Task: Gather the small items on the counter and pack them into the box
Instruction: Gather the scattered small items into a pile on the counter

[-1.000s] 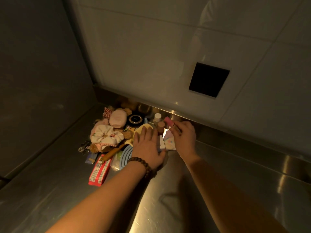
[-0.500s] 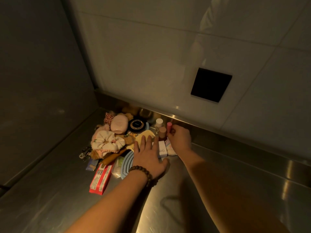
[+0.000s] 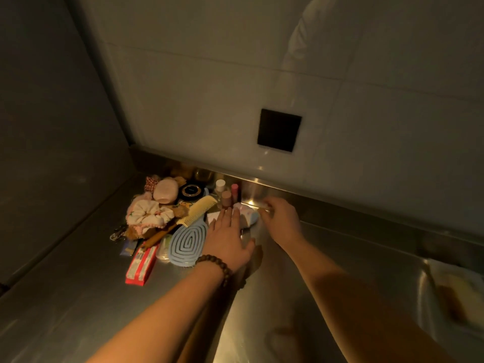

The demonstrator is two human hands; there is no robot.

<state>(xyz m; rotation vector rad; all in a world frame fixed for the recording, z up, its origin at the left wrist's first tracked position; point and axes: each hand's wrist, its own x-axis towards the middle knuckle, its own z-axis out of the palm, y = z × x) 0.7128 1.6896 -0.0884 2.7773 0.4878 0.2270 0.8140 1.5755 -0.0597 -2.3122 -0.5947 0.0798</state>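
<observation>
A heap of small items lies in the far left corner of the steel counter (image 3: pixel 78 297): a blue oval brush (image 3: pixel 187 244), a yellow comb (image 3: pixel 200 210), a pale scrunchie (image 3: pixel 149 214), a black compact (image 3: pixel 191 191), a pink tube (image 3: pixel 234 191), small bottles (image 3: pixel 226 199) and a red box (image 3: pixel 141 265). My left hand (image 3: pixel 227 237) lies flat, fingers straight, at the heap's right edge, over a small white box (image 3: pixel 212 216). My right hand (image 3: pixel 281 218) hovers beside a pastel pouch (image 3: pixel 250 216). Its fingers curl around something small and blurred.
A tiled wall with a black square plate (image 3: pixel 279 131) rises behind the counter, and a dark wall closes the left side. A pale, blurred container (image 3: pixel 455 297) sits at the right edge. Metal clips (image 3: pixel 117 233) poke out of the heap's left side.
My right hand has left the pink tube standing and moved to the right. My left hand has slid right, uncovering the blue brush. The view has tilted down.
</observation>
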